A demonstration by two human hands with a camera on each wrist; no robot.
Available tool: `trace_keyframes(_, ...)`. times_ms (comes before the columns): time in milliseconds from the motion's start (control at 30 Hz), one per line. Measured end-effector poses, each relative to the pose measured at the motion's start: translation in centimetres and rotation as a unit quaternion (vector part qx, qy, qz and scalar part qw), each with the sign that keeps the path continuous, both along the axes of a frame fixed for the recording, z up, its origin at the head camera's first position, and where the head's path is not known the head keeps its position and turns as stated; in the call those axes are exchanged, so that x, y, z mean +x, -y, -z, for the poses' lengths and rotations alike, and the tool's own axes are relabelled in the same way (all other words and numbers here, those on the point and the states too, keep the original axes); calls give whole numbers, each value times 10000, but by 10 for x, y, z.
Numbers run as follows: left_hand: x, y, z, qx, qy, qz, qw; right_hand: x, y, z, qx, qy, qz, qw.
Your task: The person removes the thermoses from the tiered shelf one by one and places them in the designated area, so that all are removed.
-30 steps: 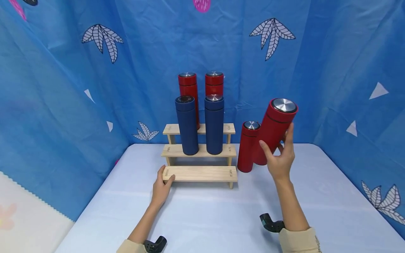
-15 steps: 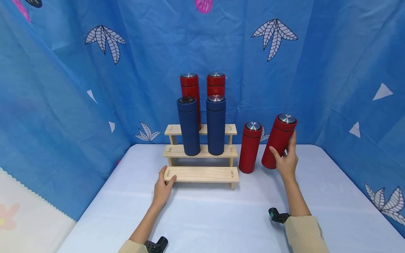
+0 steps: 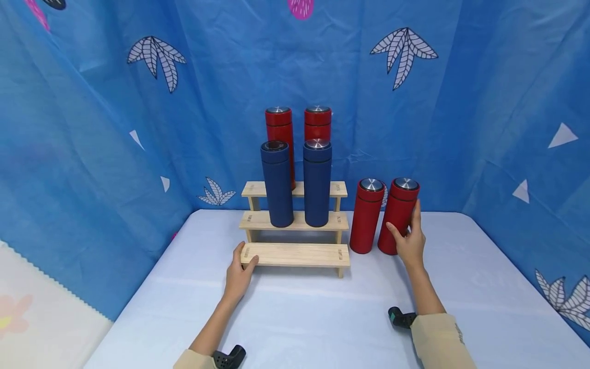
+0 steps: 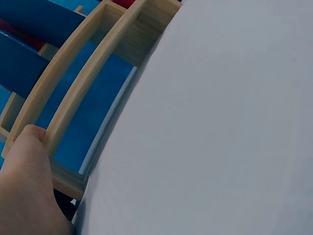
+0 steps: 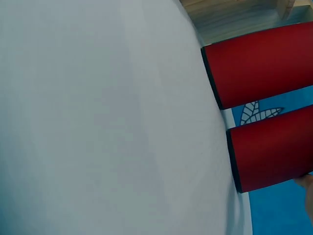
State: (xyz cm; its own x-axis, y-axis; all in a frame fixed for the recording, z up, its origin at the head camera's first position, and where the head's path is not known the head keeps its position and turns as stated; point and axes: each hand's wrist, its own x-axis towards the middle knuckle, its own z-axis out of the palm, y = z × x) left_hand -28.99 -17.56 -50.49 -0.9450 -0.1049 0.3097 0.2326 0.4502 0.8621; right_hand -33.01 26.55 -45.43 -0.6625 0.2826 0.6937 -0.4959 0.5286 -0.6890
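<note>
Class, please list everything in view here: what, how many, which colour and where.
Curtain: count unclear, blue with prints, behind and at both sides
Pale cloth: 1, off-white with a flower, lower left
Table: 1, white, at the centre
Stand: 1, light wood, on the table
Back bottles: 2, red, top shelf
Middle bottles: 2, blue, middle shelf
Side bottles: 2, red, right of the stand
Wrist cameras: 2, black, one per wrist
Sleeves: 2, beige, head view's bottom edge
Left hand: 1, bare, gripping the bottom shelf at its left end
Right hand: 1, bare, gripping the farther-right side bottle
</note>
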Motion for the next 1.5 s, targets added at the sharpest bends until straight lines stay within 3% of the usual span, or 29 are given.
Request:
trace_keyframes(400,-1,2,-1,-64,24,-33,10000,2,0,3,-27,43,72,10000)
trace_keyframes(500,0,1,0,-22,46,-8,10000,7,2,-1,-196,-65,257,9995)
trace_keyframes(600,0,1,0,2,50,15,10000,13,8,-11,-394,-453,614,9963)
trace_keyframes(700,1,0,1,-7,37,11,10000,20,23,-27,-379,-1100,983,9883)
trace_keyframes(767,2,0,0,-9,33,0,10000,23,39,-40,-307,-1580,1023,9816)
trace_keyframes(833,2,0,0,-12,25,-9,10000,24,59,-54,-223,-2039,866,9749)
trace_keyframes(900,1,0,0,-27,25,-2,10000,21,79,-65,-141,-2431,462,9688)
trace_keyframes(967,1,0,-1,-43,35,-6,10000,15,100,-76,-6,-2515,-25,9679)
trace_keyframes(1067,1,0,-1,-60,37,-14,10000,3,127,-90,251,-2090,-807,9743)
trace_keyframes(1233,2,-1,0,-20,41,-36,10000,-15,157,-102,459,-633,-1662,9830)
trace_keyframes(1367,0,-1,0,17,49,-2,10000,-24,168,-102,404,99,-1826,9823)
trace_keyframes(1500,0,0,0,12,59,-1,10000,-23,170,-100,263,244,-1751,9839)
